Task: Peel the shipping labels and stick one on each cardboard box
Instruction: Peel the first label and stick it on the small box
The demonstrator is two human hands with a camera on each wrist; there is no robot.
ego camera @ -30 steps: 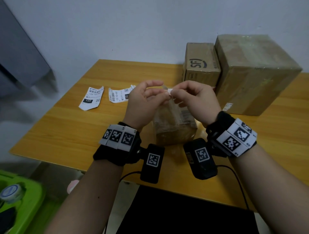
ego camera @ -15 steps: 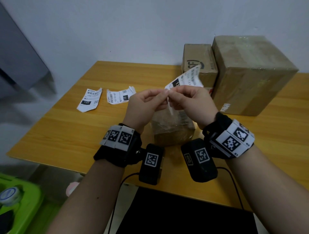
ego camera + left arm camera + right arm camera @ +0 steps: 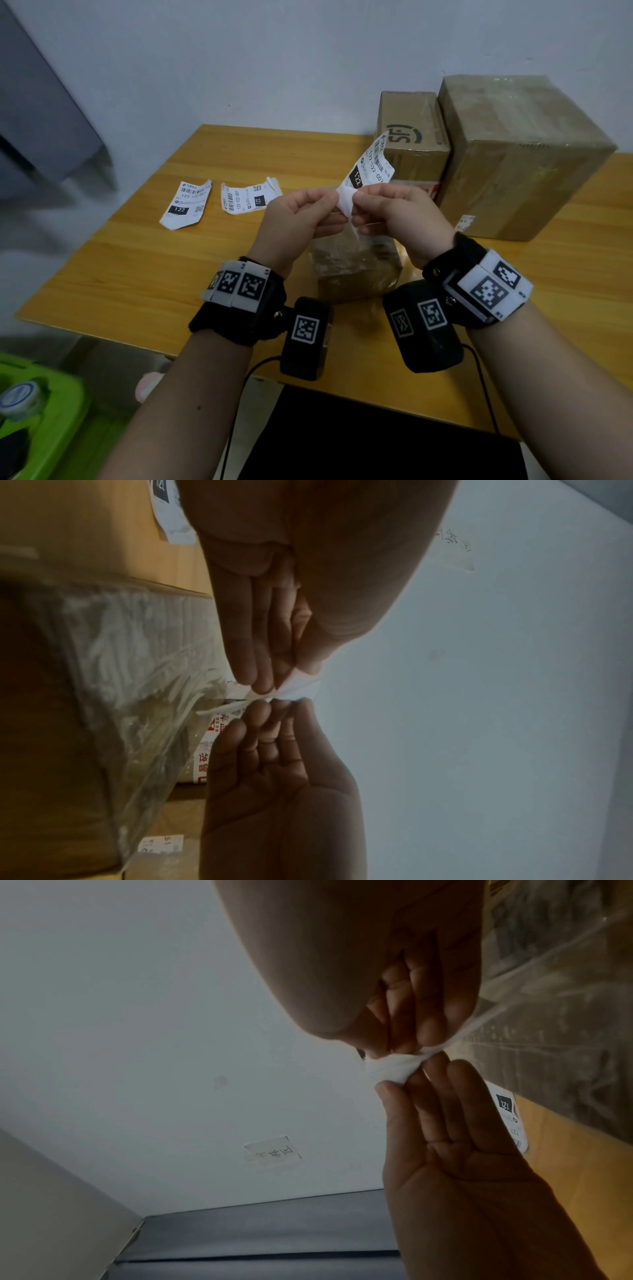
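Head view: three cardboard boxes sat on the desk (image 3: 137, 274), all closed, contents not visible. The small plastic-wrapped box (image 3: 356, 270) lay under the hands, the SF box (image 3: 411, 133) and the big box (image 3: 520, 154) stood touching each other at the back right. A green bin (image 3: 37, 421) at lower left held a roll of tape (image 3: 20, 399). Two spare labels (image 3: 186, 207) lay flat on the desk, left of the hands. Compared with half a second before, the held label (image 3: 368, 168) stood a bit more upright; a second before it was barely visible between the fingers. The left hand (image 3: 294, 222) and right hand (image 3: 400, 216) met above the small box, each pinching the label's lower end.

Left wrist view: left fingertips (image 3: 263, 715) and right fingertips (image 3: 253, 669) pinched a white paper edge (image 3: 298, 688), remaining fingers fairly straight.

Right wrist view: same pinch on crumpled white paper (image 3: 390, 1066); a label (image 3: 507, 1115) showed on the desk behind.
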